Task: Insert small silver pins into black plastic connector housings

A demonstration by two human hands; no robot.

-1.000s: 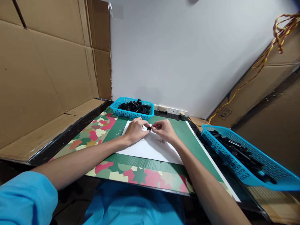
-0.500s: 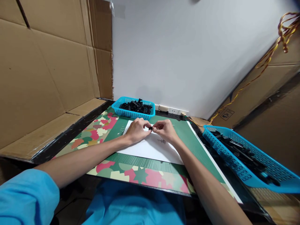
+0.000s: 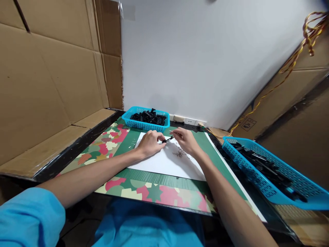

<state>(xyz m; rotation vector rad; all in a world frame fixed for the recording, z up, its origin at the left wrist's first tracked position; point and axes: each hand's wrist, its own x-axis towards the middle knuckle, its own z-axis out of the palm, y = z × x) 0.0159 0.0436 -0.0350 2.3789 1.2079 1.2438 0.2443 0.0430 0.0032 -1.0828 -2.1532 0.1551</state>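
My left hand (image 3: 152,143) is closed, its thumb and fingers pinching a small, narrow black part (image 3: 168,139) just above the white paper (image 3: 159,163). The part slants up to the right, toward my other hand. Close beside its far end is my right hand (image 3: 187,140), fingers pinched together. A thin pale tip shows at those fingers, too small to identify. Under my right hand, a scatter of tiny dark brown bits (image 3: 180,153) lies on the paper.
A blue basket (image 3: 145,126) of black plastic parts stands at the back. Another blue basket (image 3: 269,195) with long black parts is at the right. Cardboard (image 3: 51,79) walls the left side. Sockets (image 3: 189,121) and a yellow-brown twisted cord (image 3: 259,103) run along the wall.
My right hand has moved slightly up and right, away from the left fingertips. More of the black part now shows between the hands. My left hand stays in place.
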